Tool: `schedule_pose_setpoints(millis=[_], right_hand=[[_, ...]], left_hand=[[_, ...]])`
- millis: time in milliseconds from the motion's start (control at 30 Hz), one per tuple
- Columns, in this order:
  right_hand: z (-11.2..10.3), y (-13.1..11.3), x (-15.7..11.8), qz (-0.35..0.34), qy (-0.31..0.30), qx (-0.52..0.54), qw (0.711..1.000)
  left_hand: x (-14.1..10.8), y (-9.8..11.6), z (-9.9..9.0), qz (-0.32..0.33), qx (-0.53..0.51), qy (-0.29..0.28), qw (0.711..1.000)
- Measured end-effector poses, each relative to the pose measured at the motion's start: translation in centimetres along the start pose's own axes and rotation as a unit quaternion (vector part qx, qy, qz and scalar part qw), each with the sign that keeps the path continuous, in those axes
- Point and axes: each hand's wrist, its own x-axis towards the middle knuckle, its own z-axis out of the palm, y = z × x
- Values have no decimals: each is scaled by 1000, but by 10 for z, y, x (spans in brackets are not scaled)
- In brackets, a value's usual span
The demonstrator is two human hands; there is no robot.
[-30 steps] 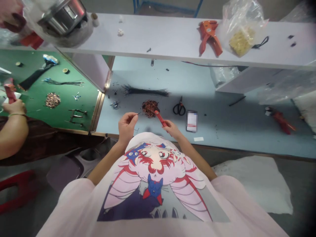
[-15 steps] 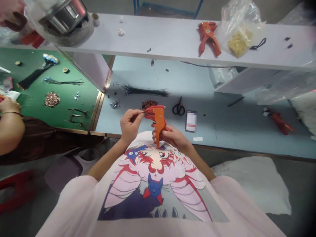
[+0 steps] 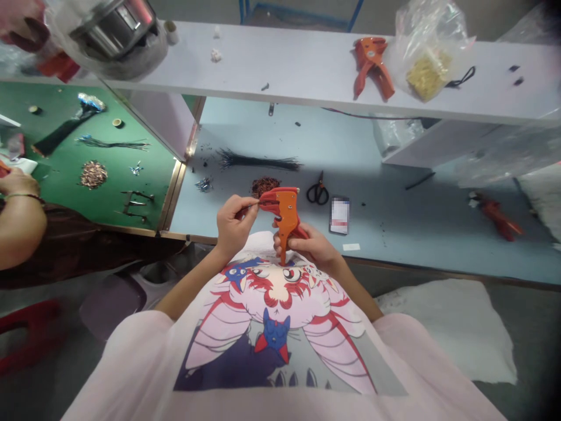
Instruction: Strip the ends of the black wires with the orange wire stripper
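**Left hand:** left hand [image 3: 234, 222], fingers [image 3: 249, 206] pinched shut on a thin wire [image 3: 256, 204], tip at the tool's jaws.
**Right hand:** right hand [image 3: 309, 245], fingers [image 3: 280, 241] wrapped round the handle of a wire stripper [image 3: 286, 213].
**Stripper:** held upright, just above the near table edge; looks light, stiff plastic, best gripped by the handle.
**Wire:** looks floppy, slight; take it close to the tip.
**Around:** on the table [image 3: 385, 240], dark wire bundle [image 3: 258, 159] far, reddish clippings [image 3: 265, 186] just beyond the stripper, scissors [image 3: 317, 192] right.
**Nearby:** co-worker's hand [image 3: 17, 184] far left.
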Motion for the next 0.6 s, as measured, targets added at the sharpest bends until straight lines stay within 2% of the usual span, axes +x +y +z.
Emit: schedule_pose_setpoints(millis=[300, 600], right_hand=[[2, 1, 1, -21, 8, -23, 999], [-1, 6, 3, -4, 1, -16, 1000]], left_hand=[[-1, 0, -1, -4, 13, 2, 1000], [-3, 2, -1, 34, 79, -3, 996]])
